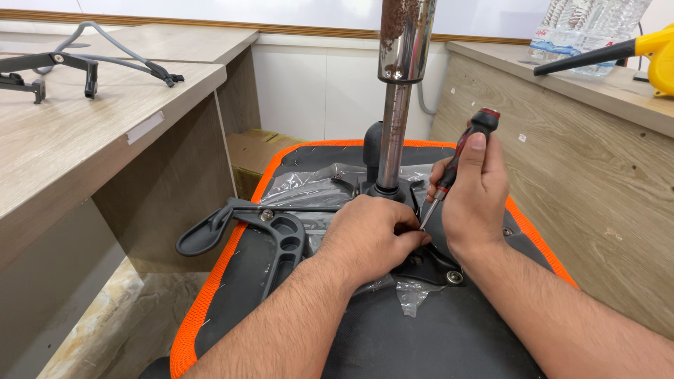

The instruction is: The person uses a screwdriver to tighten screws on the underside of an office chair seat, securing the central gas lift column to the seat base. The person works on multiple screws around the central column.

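Screwdriver (pixel 460 158) with a black and red handle stands tilted just right of the frame's centre, grasped in the right hand (pixel 472 200), thumb pressed near the cap; its thin metal tip points down and left to where the left hand's fingertips meet it. Left hand (pixel 368 238) lies knuckles up in the middle of the frame, fingers curled and pinched at the tip; whatever sits between them is too small to tell. Both hands rest on the black mechanism plate (pixel 428 263) fixed under an upturned chair seat (pixel 393 337), black with an orange mesh edge, filling the lower centre. A bolt head (pixel 454 277) shows on the plate just below the right wrist. A rusty chrome gas cylinder (pixel 399 91) rises from the plate to the top centre. A black lever arm (pixel 242 228) reaches out to the left of the hands, and crumpled clear plastic (pixel 309 189) lies beneath it. Wooden desks flank the seat: black chair parts (pixel 49 70) at upper left, a yellow blower (pixel 649 60) and water bottles (pixel 590 31) at upper right
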